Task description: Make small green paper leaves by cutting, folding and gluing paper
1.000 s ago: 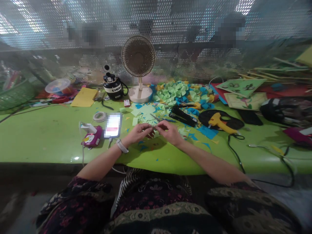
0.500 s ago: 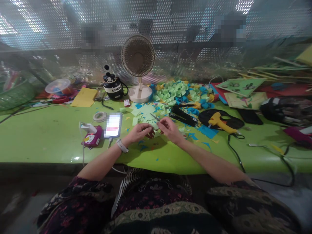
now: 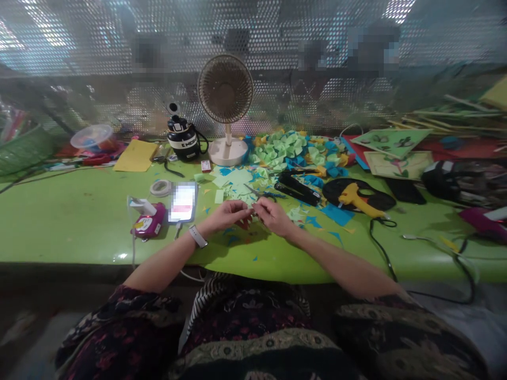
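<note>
My left hand [image 3: 234, 214], with a pale band on its wrist, is closed with thumb and fingers pinched. Its fingertips meet those of my right hand [image 3: 271, 216], also closed in a pinch. Between them is a small piece of light green paper, mostly hidden by the fingers. Just beyond the hands lie scissors [image 3: 266, 196] with dark handles, on a scatter of light green paper pieces [image 3: 237, 182]. A black stapler [image 3: 298, 189] rests to the right of them.
Behind stands a fan [image 3: 227, 150] beside a heap of folded green, blue and yellow paper [image 3: 285, 150]. To the left are a phone [image 3: 182, 203], tape [image 3: 160, 188] and a purple plug adapter [image 3: 149, 224]. A yellow glue gun [image 3: 360, 200] with its cord lies right.
My right hand has turned inward and its fingertips have closed against the left ones. The green paper that showed between the hands is now mostly covered. The scissors' handles have come into view.
</note>
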A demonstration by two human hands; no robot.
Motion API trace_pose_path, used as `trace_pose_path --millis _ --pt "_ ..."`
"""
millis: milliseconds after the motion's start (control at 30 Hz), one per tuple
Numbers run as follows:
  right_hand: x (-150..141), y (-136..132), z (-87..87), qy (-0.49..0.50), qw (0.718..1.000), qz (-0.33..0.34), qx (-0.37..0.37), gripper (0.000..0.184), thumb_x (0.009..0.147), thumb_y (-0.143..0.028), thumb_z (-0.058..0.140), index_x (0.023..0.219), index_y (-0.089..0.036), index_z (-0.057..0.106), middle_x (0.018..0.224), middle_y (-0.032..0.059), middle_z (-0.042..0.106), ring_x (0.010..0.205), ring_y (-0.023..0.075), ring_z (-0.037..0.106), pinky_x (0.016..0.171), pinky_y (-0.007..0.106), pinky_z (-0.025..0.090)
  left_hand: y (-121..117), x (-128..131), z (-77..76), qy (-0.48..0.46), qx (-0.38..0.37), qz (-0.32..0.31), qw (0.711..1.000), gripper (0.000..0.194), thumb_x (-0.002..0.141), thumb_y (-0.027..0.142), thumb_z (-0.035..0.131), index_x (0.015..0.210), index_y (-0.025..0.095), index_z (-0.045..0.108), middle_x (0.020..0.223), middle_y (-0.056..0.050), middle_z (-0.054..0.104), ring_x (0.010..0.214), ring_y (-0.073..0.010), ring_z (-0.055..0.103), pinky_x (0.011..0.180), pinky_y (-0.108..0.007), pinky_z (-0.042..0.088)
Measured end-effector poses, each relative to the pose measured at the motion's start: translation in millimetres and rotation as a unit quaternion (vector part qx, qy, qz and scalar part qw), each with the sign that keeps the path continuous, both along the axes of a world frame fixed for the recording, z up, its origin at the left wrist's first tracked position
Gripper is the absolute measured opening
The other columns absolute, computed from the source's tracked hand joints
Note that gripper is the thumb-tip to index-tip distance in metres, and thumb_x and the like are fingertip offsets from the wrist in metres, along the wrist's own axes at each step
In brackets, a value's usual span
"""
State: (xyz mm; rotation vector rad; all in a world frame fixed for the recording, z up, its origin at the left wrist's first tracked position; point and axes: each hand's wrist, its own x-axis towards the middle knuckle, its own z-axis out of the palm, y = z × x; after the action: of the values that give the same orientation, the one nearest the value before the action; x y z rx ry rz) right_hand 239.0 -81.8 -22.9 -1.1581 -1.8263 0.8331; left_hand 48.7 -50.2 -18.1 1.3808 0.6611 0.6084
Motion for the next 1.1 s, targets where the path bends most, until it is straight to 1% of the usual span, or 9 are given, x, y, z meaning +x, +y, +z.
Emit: trace_pose_path --millis 167,267,400,467,500,567,633,800,1100 --pt "3.1 -0.2 2.2 -0.015 1.000 0.001 -0.008 0.043 0.092 -0.060 0.043 0.068 -0.023 0.044 0.057 -0.0026 0.046 0.056 0.0133 0.042 0.055 0.026 0.035 2.2 0.2 0.4 0.021 0.028 0.017 0.999 0.040 0.080 0.049 0.073 0.079 0.012 0.059 0.072 -0.002 0.066 0.060 -0.0094 0.066 0.061 -0.022 0.058" --pt "3.2 -0.2 3.1 -0.048 0.999 0.009 0.015 0.043 0.092 -0.056 0.042 0.065 -0.023 0.043 0.057 -0.0023 0.045 0.056 0.0132 0.041 0.056 0.027 0.034 2.5 -0.3 0.0 0.028 0.034 0.040 0.998 0.038 0.081 0.048 0.072 0.085 0.012 0.061 0.071 -0.002 0.067 0.061 -0.0102 0.066 0.057 -0.022 0.057" --pt "9.5 6.3 6.9 -0.092 0.995 0.016 0.041 0.039 0.092 -0.051 0.041 0.065 -0.023 0.046 0.058 -0.0020 0.047 0.057 0.0135 0.043 0.059 0.027 0.034 2.8 -0.5 -1.7 0.028 0.038 0.038 0.998 0.037 0.080 0.048 0.073 0.085 0.013 0.062 0.069 -0.002 0.067 0.057 -0.0097 0.065 0.051 -0.019 0.054" --pt "20.0 14.7 10.9 -0.115 0.992 -0.004 0.048 0.037 0.093 -0.048 0.040 0.067 -0.022 0.050 0.062 -0.0003 0.053 0.060 0.0145 0.047 0.061 0.027 0.036 4.2 -0.6 -2.5 0.017 0.045 0.058 0.997 0.037 0.079 0.048 0.074 0.083 0.013 0.062 0.070 -0.002 0.068 0.057 -0.0090 0.064 0.052 -0.019 0.055" --pt "26.7 19.8 12.9 -0.125 0.990 -0.035 0.054 0.037 0.093 -0.046 0.039 0.068 -0.022 0.052 0.065 0.0010 0.056 0.062 0.0152 0.049 0.063 0.028 0.037 5.2 -0.7 -2.6 0.010 0.046 0.074 0.996 0.038 0.078 0.048 0.075 0.083 0.013 0.062 0.072 -0.003 0.068 0.057 -0.0086 0.064 0.053 -0.020 0.055" --pt "39.9 29.7 14.8 -0.192 0.973 -0.110 0.069 0.030 0.090 -0.041 0.046 0.070 -0.021 0.056 0.074 0.0036 0.061 0.070 0.0169 0.054 0.067 0.029 0.038 7.2 -0.7 -2.2 -0.001 0.041 0.108 0.993 0.038 0.076 0.048 0.076 0.082 0.012 0.062 0.075 -0.003 0.069 0.057 -0.0077 0.063 0.055 -0.020 0.056" --pt "48.6 36.9 12.8 -0.287 0.947 -0.145 0.028 0.021 0.086 -0.036 0.054 0.076 -0.020 0.062 0.086 0.0054 0.065 0.076 0.0184 0.057 0.066 0.029 0.037 8.8 -0.9 -1.1 -0.007 0.028 0.135 0.990 0.038 0.075 0.047 0.077 0.081 0.012 0.063 0.075 -0.003 0.068 0.055 -0.0071 0.061 0.055 -0.020 0.056" --pt "43.6 40.6 1.6 -0.428 0.893 -0.142 -0.019 0.023 0.080 -0.038 0.062 0.093 -0.019 0.066 0.104 0.0109 0.067 0.083 0.0224 0.063 0.062 0.029 0.038 10.7 -2.1 1.0 -0.021 -0.004 0.158 0.987 0.038 0.072 0.045 0.080 0.083 0.012 0.063 0.076 -0.003 0.070 0.055 -0.0075 0.062 0.055 -0.020 0.055" --pt "44.3 41.3 16.2 -0.453 0.877 -0.138 -0.082 0.021 0.069 -0.037 0.071 0.078 -0.020 0.064 0.084 0.0108 0.071 0.075 0.0258 0.065 0.057 0.030 0.037 11.7 -1.9 2.2 -0.033 -0.068 0.162 0.984 0.031 0.074 0.035 0.081 0.085 0.012 0.063 0.083 -0.006 0.075 0.068 -0.0111 0.070 0.066 -0.023 0.057"
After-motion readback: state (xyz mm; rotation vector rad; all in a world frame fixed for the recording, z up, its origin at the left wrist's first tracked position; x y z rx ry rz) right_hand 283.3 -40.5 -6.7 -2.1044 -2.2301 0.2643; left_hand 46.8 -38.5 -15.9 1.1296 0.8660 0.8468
